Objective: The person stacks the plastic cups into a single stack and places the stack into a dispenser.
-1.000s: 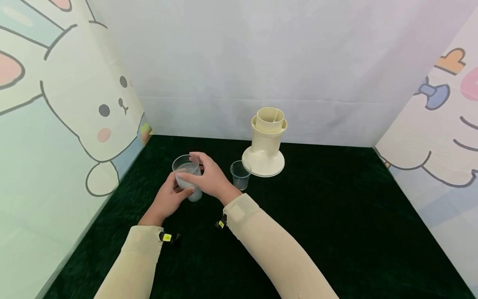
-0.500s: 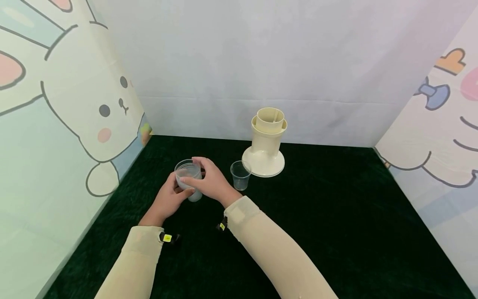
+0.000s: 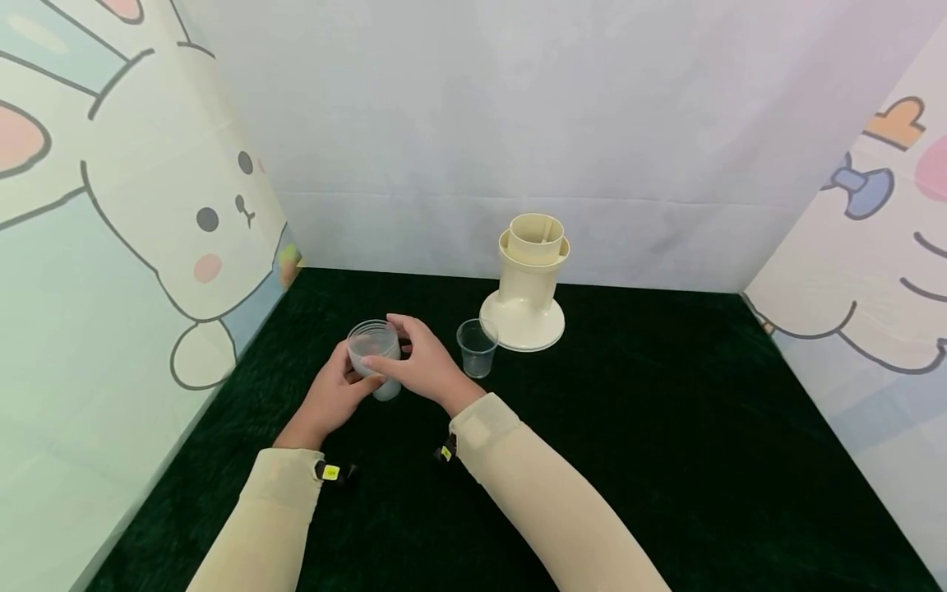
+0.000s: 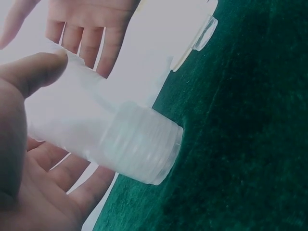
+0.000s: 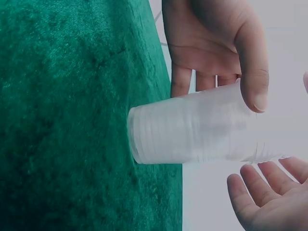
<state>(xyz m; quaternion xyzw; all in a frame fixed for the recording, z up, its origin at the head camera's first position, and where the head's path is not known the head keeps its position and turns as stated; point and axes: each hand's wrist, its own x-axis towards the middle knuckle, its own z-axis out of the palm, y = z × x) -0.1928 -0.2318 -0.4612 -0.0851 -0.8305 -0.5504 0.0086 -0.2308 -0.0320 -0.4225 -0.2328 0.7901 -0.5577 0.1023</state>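
A stack of nested clear plastic cups (image 3: 374, 339) stands upright on the left part of the table, between both hands. My left hand (image 3: 330, 401) grips it lower down, thumb across the near side and fingers round the far side. Higher up, my right hand (image 3: 423, 362) holds the top of the stack, its thumb on the front and its fingertips at the rim. In the right wrist view the ribbed base of the cups (image 5: 159, 134) sits at the green cloth. Some fingers are hidden behind the stack.
A single clear plastic cup (image 3: 477, 349) stands upright just right of my right hand. Behind it is a cream cylindrical stand (image 3: 527, 288) with a round base and an open top. Dark green cloth (image 3: 666, 427) covers the table; a white backdrop (image 3: 473, 115) closes the rear.
My right hand has come down a little with the top cup, so the rim sits lower in the stack. The left hand, single cup and cream stand look unmoved.
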